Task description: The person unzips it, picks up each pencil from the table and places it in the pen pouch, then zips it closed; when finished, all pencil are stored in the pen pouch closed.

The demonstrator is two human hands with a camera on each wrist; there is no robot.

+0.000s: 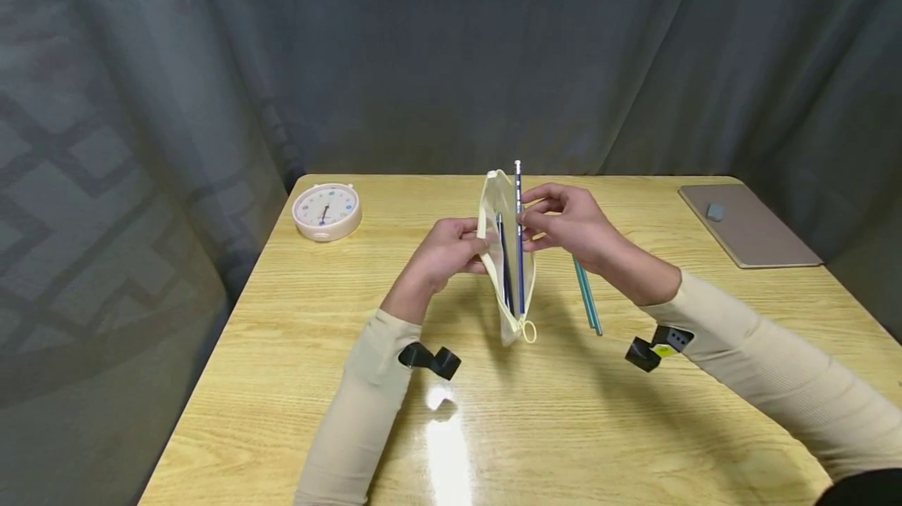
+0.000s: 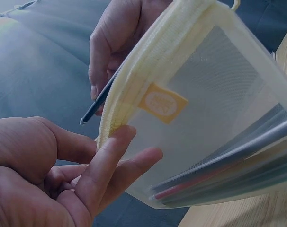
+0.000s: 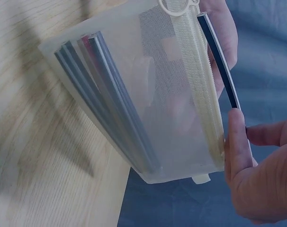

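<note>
A cream mesh zip pouch (image 3: 167,142) is held up off the table with its zipped mouth open. My left hand (image 1: 449,250) grips the pouch's left edge, thumb on one side and fingers on the other, as the left wrist view shows. Between the fingertips of my right hand (image 1: 572,224) is a dark blue pencil (image 1: 519,271), pinched near its white-tipped end. In the right wrist view that pencil lies along the zip, outside the mesh wall facing the camera. Several pencils (image 3: 120,90) rest together inside the pouch, one of them reddish.
Teal pencils (image 1: 587,298) lie on the wooden table (image 1: 550,420), partly behind my right hand. A round white clock (image 1: 327,211) sits at the back left. At the right is a brownish notebook (image 1: 768,232) with a small grey-blue eraser (image 1: 715,212) on it.
</note>
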